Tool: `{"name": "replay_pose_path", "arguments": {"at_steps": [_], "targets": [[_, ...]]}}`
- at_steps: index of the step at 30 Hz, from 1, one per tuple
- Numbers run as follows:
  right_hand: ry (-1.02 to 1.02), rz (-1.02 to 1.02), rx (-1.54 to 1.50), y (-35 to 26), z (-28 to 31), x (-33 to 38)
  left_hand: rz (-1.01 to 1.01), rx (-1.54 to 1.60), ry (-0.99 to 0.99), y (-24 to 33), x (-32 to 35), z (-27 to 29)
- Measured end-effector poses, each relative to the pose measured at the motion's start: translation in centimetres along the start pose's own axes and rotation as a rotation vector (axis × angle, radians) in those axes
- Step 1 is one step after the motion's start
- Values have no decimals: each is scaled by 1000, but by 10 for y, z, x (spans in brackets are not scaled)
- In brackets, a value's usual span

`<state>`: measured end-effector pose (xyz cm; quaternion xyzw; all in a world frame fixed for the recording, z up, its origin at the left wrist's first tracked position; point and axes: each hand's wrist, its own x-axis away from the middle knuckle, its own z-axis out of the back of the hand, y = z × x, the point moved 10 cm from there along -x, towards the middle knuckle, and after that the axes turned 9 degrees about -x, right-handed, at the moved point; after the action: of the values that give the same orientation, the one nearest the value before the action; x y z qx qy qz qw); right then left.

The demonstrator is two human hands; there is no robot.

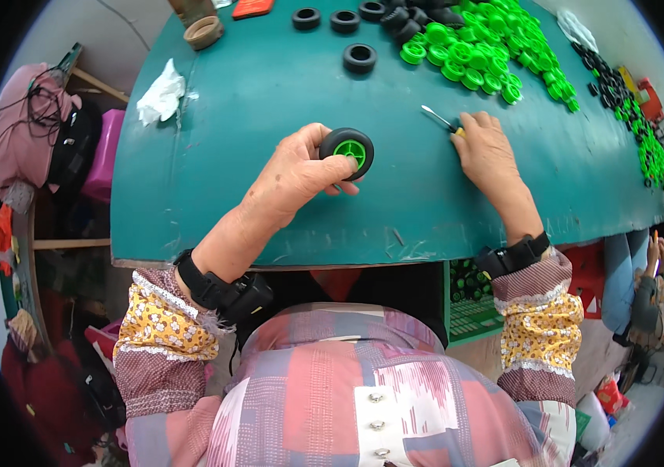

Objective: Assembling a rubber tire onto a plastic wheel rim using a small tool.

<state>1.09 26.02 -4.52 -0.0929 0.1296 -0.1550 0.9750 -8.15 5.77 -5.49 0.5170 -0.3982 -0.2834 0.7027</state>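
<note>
A small toy wheel [347, 154], a black tyre around a green hub, is pinched between the thumb and fingers of my left hand [301, 170] above the green table. The thumb presses on the hub's face. Farther right, my right hand [488, 152] is closed around a screwdriver [459, 132]; its metal shaft points up and left, and most of the handle is hidden in the fingers. Beyond the wheel lies a loose black tyre [359, 58]. Several green hubs [488, 47] are heaped at the far right of the table, beside a pile of black tyres [406, 23].
The green table [238, 109] ends just in front of my body. A crumpled white tissue [162, 93] and a brown container [203, 33] are at its left. Below the edge stands a green crate [472, 303] with wheels inside. Another person [663, 300] sits at the far right.
</note>
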Motion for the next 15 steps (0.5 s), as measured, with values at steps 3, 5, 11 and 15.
{"name": "replay_pose_path", "arguments": {"at_steps": [3,5,11,15], "targets": [[19,21,-14,-3,-3,-4,22,90,45,-6,7,15],[30,61,-165,-10,-7,-6,29,104,42,-11,7,21],[-109,-149,-950,-56,-3,-19,10,206,109,-10,-15,34],[-199,-99,-1254,-96,3,-36,-139,255,161,20,-31,38]]}}
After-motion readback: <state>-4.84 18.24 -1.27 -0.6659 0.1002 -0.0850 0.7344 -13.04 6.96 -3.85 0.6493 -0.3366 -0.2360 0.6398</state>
